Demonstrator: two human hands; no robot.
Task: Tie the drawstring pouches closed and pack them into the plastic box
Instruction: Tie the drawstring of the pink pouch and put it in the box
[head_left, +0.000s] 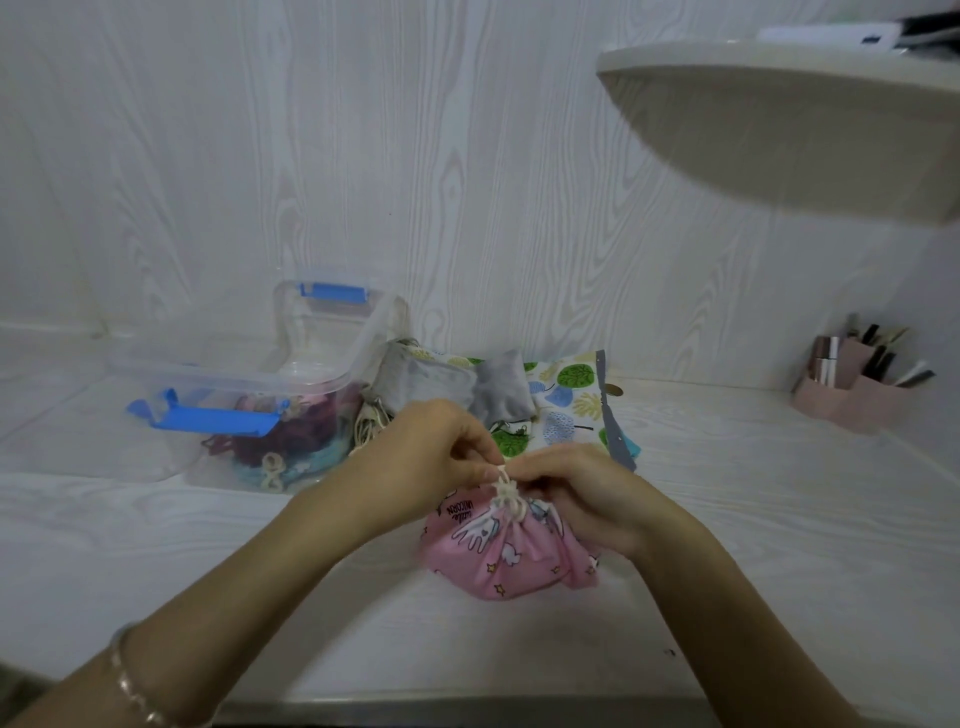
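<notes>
A pink unicorn-print pouch (506, 564) sits on the white table in front of me, its mouth gathered tight. Its cream drawstring (506, 488) is wound round the neck. My left hand (431, 452) pinches the cord at the top from the left. My right hand (587, 493) pinches the cord from the right, its fingers curled against the pouch's neck. Behind and to the left stands the clear plastic box (311, 395) with blue clips, holding several tied pouches in red, teal and pink.
Grey pouches (467, 389) and a leaf-print pouch (566, 395) lie in a heap behind my hands. The box's lid (332, 312) leans against the wall. A pink organiser (857, 384) stands at the far right. A white shelf (779, 124) overhangs at the upper right.
</notes>
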